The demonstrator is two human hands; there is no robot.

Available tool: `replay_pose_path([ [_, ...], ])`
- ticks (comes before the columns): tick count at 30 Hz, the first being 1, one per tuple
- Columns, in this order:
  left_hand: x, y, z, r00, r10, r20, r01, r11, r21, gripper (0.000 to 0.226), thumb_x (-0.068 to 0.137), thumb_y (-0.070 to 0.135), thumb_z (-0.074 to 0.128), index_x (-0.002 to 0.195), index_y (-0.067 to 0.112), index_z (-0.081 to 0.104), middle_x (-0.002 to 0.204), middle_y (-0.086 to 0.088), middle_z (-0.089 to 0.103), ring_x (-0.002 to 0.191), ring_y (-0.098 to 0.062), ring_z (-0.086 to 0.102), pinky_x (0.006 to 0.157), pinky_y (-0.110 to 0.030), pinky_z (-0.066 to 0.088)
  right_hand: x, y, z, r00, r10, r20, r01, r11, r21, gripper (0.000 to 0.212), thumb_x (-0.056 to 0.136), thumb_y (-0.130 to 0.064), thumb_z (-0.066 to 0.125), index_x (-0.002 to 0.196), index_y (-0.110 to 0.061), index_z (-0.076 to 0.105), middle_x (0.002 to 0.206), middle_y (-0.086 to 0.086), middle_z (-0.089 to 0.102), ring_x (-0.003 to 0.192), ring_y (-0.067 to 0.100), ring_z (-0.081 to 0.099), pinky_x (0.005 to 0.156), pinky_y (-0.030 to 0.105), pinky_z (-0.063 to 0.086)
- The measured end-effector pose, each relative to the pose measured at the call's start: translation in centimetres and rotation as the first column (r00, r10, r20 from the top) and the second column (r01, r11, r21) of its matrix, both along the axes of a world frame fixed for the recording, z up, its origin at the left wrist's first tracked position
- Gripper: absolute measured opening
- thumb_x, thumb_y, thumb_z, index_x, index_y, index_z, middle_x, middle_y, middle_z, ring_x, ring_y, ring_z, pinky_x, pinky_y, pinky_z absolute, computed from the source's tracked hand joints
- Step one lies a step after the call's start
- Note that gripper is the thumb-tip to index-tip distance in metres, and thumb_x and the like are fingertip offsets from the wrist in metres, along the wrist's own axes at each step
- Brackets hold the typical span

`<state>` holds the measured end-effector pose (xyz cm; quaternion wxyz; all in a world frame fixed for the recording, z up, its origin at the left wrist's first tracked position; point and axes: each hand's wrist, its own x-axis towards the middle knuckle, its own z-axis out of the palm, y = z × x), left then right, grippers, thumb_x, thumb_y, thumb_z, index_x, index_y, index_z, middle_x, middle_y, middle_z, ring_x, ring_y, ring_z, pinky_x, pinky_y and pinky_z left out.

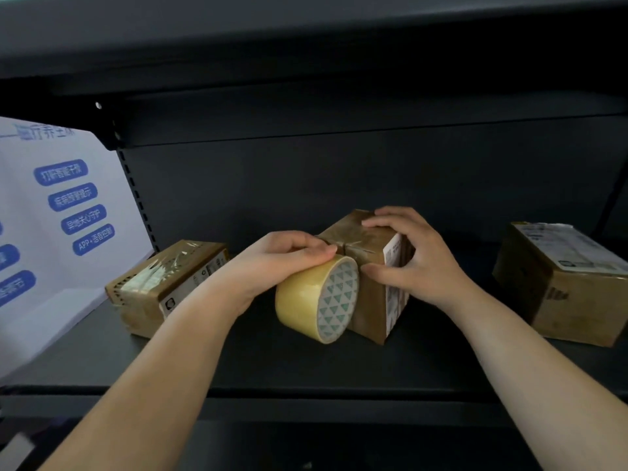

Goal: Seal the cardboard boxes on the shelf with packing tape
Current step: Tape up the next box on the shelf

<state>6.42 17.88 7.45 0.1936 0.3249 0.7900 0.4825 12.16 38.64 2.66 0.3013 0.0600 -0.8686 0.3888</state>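
Observation:
A small brown cardboard box (368,294) stands in the middle of the dark shelf (238,362), its top crossed with glossy tape. My right hand (407,253) grips it from the right, fingers on its top and thumb on its near side. A yellow roll of packing tape (306,297) with a triangle-patterned core lies against the box's left side. My left hand (282,258) is closed over the top of the roll. A second taped box (163,283) lies to the left, and a third box (564,283) with a white label sits at the right.
A white poster (51,232) with blue labels leans at the left end of the shelf. The upper shelf (306,62) hangs low overhead, and a dark back panel (306,185) closes the rear. The shelf's front edge (272,392) runs below my forearms.

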Motion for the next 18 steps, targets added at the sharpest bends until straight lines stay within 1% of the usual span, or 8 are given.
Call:
replay_pose_path([
  [3,0.5,0.1,-0.7,0.986,-0.032,0.166,0.012,0.993,0.12,0.045,0.06,0.046,0.067,0.1,0.024,0.065,0.099,0.003,0.071,0.092,-0.013,0.067,0.079,-0.029,0.048,-0.1,0.3,-0.5,0.999,0.027,-0.03,-0.028,0.999,-0.039,0.055,0.056,-0.039,0.076,0.109,-0.035,0.059,0.122,-0.018,0.041,0.113,-0.017,0.038,0.086,-0.002,0.031],
  [6,0.6,-0.1,-1.8,0.963,-0.121,0.24,0.07,0.975,0.211,0.06,0.051,0.038,0.082,0.106,0.024,0.062,0.101,0.004,0.072,0.093,-0.012,0.068,0.078,-0.028,0.051,-0.1,0.8,-0.8,0.996,0.074,-0.042,-0.076,0.996,-0.055,0.057,0.054,-0.049,0.073,0.108,-0.039,0.057,0.124,-0.017,0.04,0.114,-0.013,0.04,0.086,-0.001,0.033],
  [8,0.5,-0.1,-2.4,0.945,-0.181,0.274,0.093,0.948,0.304,0.07,0.038,0.043,0.087,0.102,0.025,0.066,0.097,0.004,0.073,0.089,-0.013,0.069,0.071,-0.027,0.054,-0.3,1.0,-0.8,0.994,0.095,-0.046,-0.098,0.993,-0.066,0.056,0.054,-0.05,0.071,0.107,-0.041,0.056,0.125,-0.013,0.041,0.116,-0.006,0.042,0.088,0.001,0.034],
  [11,0.1,-0.1,-2.5,0.913,-0.244,0.326,0.109,0.918,0.381,0.065,0.03,0.051,0.087,0.09,0.028,0.073,0.088,0.002,0.074,0.08,-0.014,0.071,0.063,-0.025,0.055,-0.6,1.2,-0.9,0.99,0.135,-0.044,-0.137,0.989,-0.053,0.054,0.055,-0.048,0.07,0.107,-0.04,0.057,0.127,-0.009,0.043,0.118,-0.002,0.043,0.091,0.006,0.036],
  [12,0.2,0.1,-2.4,0.919,-0.24,0.314,0.128,0.932,0.338,0.066,0.032,0.052,0.086,0.092,0.028,0.071,0.089,0.002,0.074,0.08,-0.015,0.07,0.064,-0.026,0.056,-0.8,1.4,-0.8,0.989,0.144,-0.031,-0.146,0.988,-0.055,0.053,0.055,-0.048,0.07,0.106,-0.04,0.058,0.127,-0.01,0.043,0.118,-0.003,0.043,0.093,0.008,0.036],
  [15,1.0,0.9,-2.5,0.952,-0.192,0.238,0.173,0.98,0.098,0.058,0.05,0.053,0.072,0.103,0.032,0.06,0.101,0.003,0.068,0.094,-0.016,0.065,0.084,-0.035,0.051,-1.4,2.2,-0.7,0.987,0.161,0.003,-0.159,0.978,-0.136,0.051,0.056,-0.048,0.068,0.106,-0.038,0.061,0.127,-0.011,0.045,0.12,-0.001,0.044,0.1,0.023,0.037],
  [16,1.3,1.2,-2.5,0.955,-0.166,0.245,0.153,0.986,0.073,0.055,0.055,0.053,0.069,0.104,0.031,0.058,0.102,0.004,0.067,0.095,-0.016,0.064,0.087,-0.036,0.049,-1.6,2.4,-0.7,0.985,0.17,0.011,-0.166,0.974,-0.153,0.051,0.057,-0.047,0.068,0.106,-0.036,0.062,0.128,-0.01,0.045,0.12,0.001,0.044,0.101,0.027,0.038],
  [18,1.5,1.6,-2.3,0.981,-0.113,0.158,0.104,0.993,0.059,0.06,0.059,0.053,0.076,0.108,0.03,0.05,0.103,0.004,0.062,0.094,-0.015,0.061,0.087,-0.036,0.047,-1.9,2.7,-0.5,0.982,0.185,0.034,-0.177,0.97,-0.165,0.051,0.057,-0.047,0.067,0.107,-0.035,0.062,0.128,-0.009,0.045,0.121,0.004,0.044,0.103,0.033,0.039],
])
